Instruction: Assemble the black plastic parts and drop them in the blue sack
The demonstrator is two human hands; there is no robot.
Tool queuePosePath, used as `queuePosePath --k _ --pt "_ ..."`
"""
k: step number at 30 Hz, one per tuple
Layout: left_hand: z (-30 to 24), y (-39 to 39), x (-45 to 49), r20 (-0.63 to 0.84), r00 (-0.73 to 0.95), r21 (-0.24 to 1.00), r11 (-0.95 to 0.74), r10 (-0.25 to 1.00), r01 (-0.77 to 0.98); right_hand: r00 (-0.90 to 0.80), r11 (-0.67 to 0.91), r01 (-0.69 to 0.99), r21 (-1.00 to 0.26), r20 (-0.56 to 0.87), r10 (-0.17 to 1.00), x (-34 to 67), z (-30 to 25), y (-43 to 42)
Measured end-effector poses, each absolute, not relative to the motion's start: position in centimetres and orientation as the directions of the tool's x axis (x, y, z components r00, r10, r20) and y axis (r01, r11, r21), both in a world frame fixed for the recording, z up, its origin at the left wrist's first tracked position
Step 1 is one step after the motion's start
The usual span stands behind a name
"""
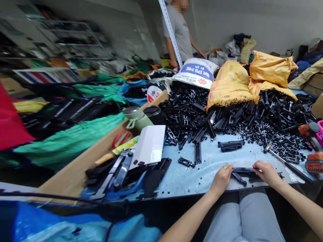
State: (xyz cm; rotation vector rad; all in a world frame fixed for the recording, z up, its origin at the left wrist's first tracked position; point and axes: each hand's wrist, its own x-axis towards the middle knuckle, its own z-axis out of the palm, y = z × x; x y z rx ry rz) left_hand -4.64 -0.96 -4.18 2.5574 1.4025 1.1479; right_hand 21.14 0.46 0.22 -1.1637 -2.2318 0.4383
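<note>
Near the front edge of the blue tabletop (181, 178), a dark, narrow, bar-shaped part (242, 169) spans between my two hands. The fingers of my left hand (223, 176) pinch its left end. Its right end is gripped by my right hand (267, 171). Just below it lies a small black arm-like piece (239, 178) with a rounded end; other black pieces beside my right hand are partly covered. Farther up the table rests a pair of black slotted bars (230, 145). A hammer (287, 164) lies to the right of my right hand.
Heaped black parts (186, 107) and small pins (267, 134) cover the table's back, below yellow sacks (229, 84) and a white sack (196, 72). An orange cordless drill (314, 148) stands right. A wooden board (73, 171) edges the left side, beside tools and a green cup (138, 119). A person (178, 33) stands behind.
</note>
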Motion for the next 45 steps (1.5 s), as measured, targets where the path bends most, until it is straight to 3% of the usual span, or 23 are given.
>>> queuePosePath --k 4,8,10,14,19,22,27,32,35,38,41,43,45 --pt "-3.4 -1.7 -3.8 0.582 0.3 0.279 -0.532 0.756 0.8 -0.415 0.619 0.614 -0.489 0.467 0.781 20.9 -2.2 0.1" --pt "-1.6 -1.8 -0.9 0.402 0.552 0.218 -0.661 0.731 0.718 -0.31 0.593 0.616 -0.519 0.531 0.788 20.9 -4.8 -0.1" --pt "-1.0 -1.4 0.6 0.27 0.62 0.249 -0.675 0.737 0.695 -0.355 0.629 0.6 -0.494 0.54 0.763 21.4 -5.7 -0.3" --pt "-0.7 -0.3 2.0 0.108 0.585 0.289 -0.588 0.804 0.755 -0.49 0.676 0.629 -0.384 0.479 0.729 23.0 -6.0 -0.6" --pt "-0.9 0.1 1.0 0.164 0.615 0.149 -0.635 0.771 0.758 -0.684 0.757 0.634 -0.161 0.34 0.645 25.0 -4.2 0.9" --pt "-0.6 0.7 0.5 0.186 0.622 0.073 -0.642 0.76 0.763 -0.661 0.699 0.715 0.008 0.334 0.671 25.6 -3.2 1.6" --pt "1.1 0.2 -0.3 0.209 0.603 0.128 -0.633 0.77 0.763 -0.656 0.683 0.726 0.084 0.385 0.649 25.4 -1.4 0.5" --pt "3.2 -2.9 -1.2 0.367 0.52 0.176 -0.606 0.771 0.775 -0.683 0.734 0.679 0.025 0.387 0.619 24.3 2.2 -0.9" --pt "4.4 -3.9 -2.0 0.423 0.519 0.252 -0.647 0.743 0.72 -0.721 0.802 0.592 -0.078 0.393 0.57 23.5 4.7 -1.7" --pt "5.9 -5.5 -2.3 0.49 0.554 0.451 -0.74 0.673 0.5 -0.784 0.871 0.377 -0.316 0.392 0.482 22.6 7.0 -3.3" --pt "7.3 -8.2 -1.6 0.509 0.538 0.659 -0.706 0.672 0.258 -0.813 0.766 0.123 -0.631 0.379 0.442 20.8 7.4 -5.8" --pt "7.7 -9.9 -0.5 0.532 0.484 0.72 -0.672 0.694 0.173 -0.746 0.647 0.042 -0.762 0.407 0.527 18.7 6.3 -7.5" --pt "7.2 -10.6 0.5 0.584 0.405 0.709 -0.685 0.703 0.166 -0.505 0.536 0.106 -0.837 0.419 0.754 16.2 4.4 -8.3"
